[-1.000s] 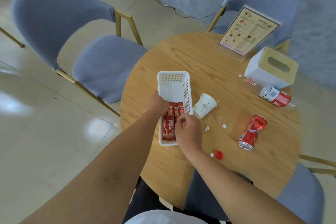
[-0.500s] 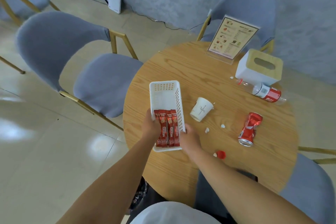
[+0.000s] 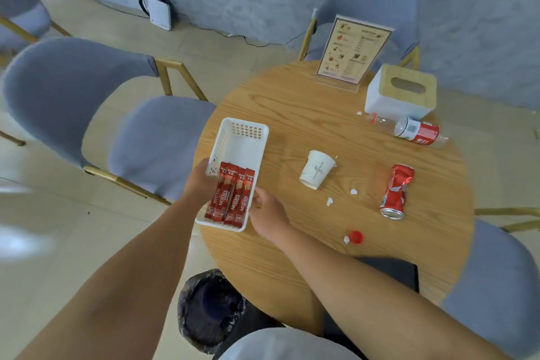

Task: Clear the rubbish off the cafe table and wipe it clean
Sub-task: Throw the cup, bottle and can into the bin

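Left hand gripping basket, table edge

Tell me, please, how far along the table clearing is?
Early. Both hands, left hand and right hand, hold the white basket of coffee sticks. Still on the table: paper cup, crushed can, bottle, red cap, scraps. No wiping yet.
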A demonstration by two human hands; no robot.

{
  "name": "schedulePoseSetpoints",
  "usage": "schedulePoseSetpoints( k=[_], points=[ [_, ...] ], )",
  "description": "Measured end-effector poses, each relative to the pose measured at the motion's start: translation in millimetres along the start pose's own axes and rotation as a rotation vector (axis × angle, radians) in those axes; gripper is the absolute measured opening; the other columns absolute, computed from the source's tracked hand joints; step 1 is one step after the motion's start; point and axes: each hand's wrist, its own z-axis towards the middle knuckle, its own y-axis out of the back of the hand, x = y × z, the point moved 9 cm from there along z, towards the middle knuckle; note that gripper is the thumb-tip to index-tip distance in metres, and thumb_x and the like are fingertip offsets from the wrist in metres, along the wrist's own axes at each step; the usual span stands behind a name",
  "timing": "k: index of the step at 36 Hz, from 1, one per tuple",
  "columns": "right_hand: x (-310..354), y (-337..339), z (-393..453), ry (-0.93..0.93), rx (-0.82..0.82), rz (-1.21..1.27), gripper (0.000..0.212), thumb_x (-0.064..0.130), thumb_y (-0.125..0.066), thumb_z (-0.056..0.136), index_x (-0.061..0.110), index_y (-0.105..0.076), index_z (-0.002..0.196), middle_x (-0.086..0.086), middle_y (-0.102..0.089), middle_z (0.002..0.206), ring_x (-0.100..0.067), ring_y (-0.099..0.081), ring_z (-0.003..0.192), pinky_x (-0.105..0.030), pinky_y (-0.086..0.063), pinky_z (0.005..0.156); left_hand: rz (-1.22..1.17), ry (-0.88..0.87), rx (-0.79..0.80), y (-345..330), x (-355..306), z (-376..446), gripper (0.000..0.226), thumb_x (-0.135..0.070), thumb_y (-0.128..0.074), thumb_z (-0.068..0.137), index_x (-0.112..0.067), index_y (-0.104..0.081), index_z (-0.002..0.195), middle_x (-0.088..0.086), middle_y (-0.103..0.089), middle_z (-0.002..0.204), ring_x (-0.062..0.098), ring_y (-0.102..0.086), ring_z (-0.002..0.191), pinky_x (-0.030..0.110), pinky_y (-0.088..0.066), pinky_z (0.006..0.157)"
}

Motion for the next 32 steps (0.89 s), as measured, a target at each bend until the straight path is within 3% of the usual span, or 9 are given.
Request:
schedulePoseSetpoints(
  k=[3, 6, 8, 10, 14, 18, 22, 27, 32],
  points=[
    [-8, 27, -3, -0.016, -0.080, -0.043, 0.041, 0.023, -0.048, 0.102, 0.020, -0.047, 0.144, 0.003, -0.056, 0.136, -0.016, -0.057, 0.118, -0.022, -0.050, 0.080, 0.021, -0.003, -0.019, 0, -1, 2, 0.049, -0.023, -0.055, 0.096, -0.023, -0.045, 0.143, 0.003, -0.066, 0.119, 0.019, -0.065, 0.097, 0.043, -0.057, 0.083],
    [-26, 69, -7, -0.048, -0.260, 0.019, 0.018, 0.022, -0.050, 0.100, 0.023, -0.066, 0.107, 0.003, -0.067, 0.109, -0.016, -0.067, 0.093, -0.031, -0.056, 0.074, 0.274, -0.145, -0.266, 12, -29, 0, 0.057, -0.029, -0.055, 0.094, -0.023, -0.040, 0.148, 0.008, -0.053, 0.140, 0.031, -0.042, 0.135, 0.050, -0.030, 0.116],
    [-43, 104, -8, -0.104, -0.393, 0.056, 0.019, 0.022, -0.049, 0.097, 0.022, -0.066, 0.087, -0.001, -0.071, 0.090, -0.022, -0.070, 0.084, -0.036, -0.055, 0.070, 0.282, -0.291, -0.366, 8, -65, -9, 0.059, -0.027, -0.057, 0.093, -0.019, -0.040, 0.149, 0.009, -0.048, 0.145, 0.031, -0.033, 0.140, 0.048, -0.021, 0.119],
    [-65, 139, -9, -0.168, -0.507, 0.103, 0.020, 0.022, -0.050, 0.091, 0.021, -0.065, 0.078, -0.003, -0.071, 0.082, -0.026, -0.070, 0.082, -0.039, -0.054, 0.071, 0.248, -0.432, -0.345, -15, -101, -14, 0.059, -0.024, -0.058, 0.093, -0.016, -0.041, 0.149, 0.011, -0.046, 0.147, 0.031, -0.032, 0.141, 0.047, -0.023, 0.120],
    [-109, 182, -13, -0.248, -0.630, 0.211, 0.015, 0.029, -0.050, 0.076, 0.025, -0.063, 0.072, -0.005, -0.072, 0.080, -0.034, -0.070, 0.084, -0.047, -0.056, 0.077, 0.264, -0.580, -0.006, -100, -155, -28, 0.060, -0.019, -0.060, 0.093, -0.022, -0.043, 0.150, 0.011, -0.041, 0.148, 0.031, -0.042, 0.134, 0.048, -0.041, 0.110],
    [-117, 198, -31, -0.270, -0.642, 0.267, 0.015, 0.021, -0.053, 0.084, 0.022, -0.067, 0.078, -0.005, -0.072, 0.081, -0.034, -0.070, 0.084, -0.043, -0.056, 0.075, 0.494, -0.398, 0.287, -187, -155, -36, 0.078, -0.026, -0.061, 0.094, -0.042, -0.019, 0.158, 0.011, -0.010, 0.165, 0.037, -0.018, 0.150, 0.050, -0.040, 0.112],
    [-127, 211, -42, -0.285, -0.607, 0.317, 0.016, 0.019, -0.054, 0.091, 0.022, -0.067, 0.083, -0.006, -0.072, 0.084, -0.026, -0.068, 0.080, -0.045, -0.056, 0.080, 0.555, -0.230, 0.301, -224, -144, -26, 0.087, -0.023, -0.063, 0.092, -0.049, -0.010, 0.157, 0.012, -0.001, 0.167, 0.040, -0.020, 0.147, 0.046, -0.041, 0.110],
    [-145, 217, -55, -0.306, -0.532, 0.386, 0.015, 0.016, -0.052, 0.095, 0.016, -0.066, 0.089, -0.007, -0.069, 0.081, -0.022, -0.065, 0.075, -0.040, -0.055, 0.074, 0.542, -0.206, 0.202, -230, -137, -22, 0.076, -0.008, -0.063, 0.093, -0.041, -0.026, 0.150, 0.014, -0.037, 0.144, 0.035, -0.045, 0.125, 0.042, -0.051, 0.089],
    [-158, 215, -62, -0.324, -0.467, 0.474, 0.016, 0.017, -0.050, 0.095, 0.013, -0.063, 0.088, -0.008, -0.067, 0.081, -0.023, -0.064, 0.072, -0.033, -0.050, 0.064, 0.309, -0.213, 0.139, -217, -134, -49, 0.065, -0.008, -0.074, 0.082, -0.026, -0.039, 0.135, 0.010, -0.045, 0.123, 0.030, -0.056, 0.098, 0.036, -0.049, 0.065]
  ],
)
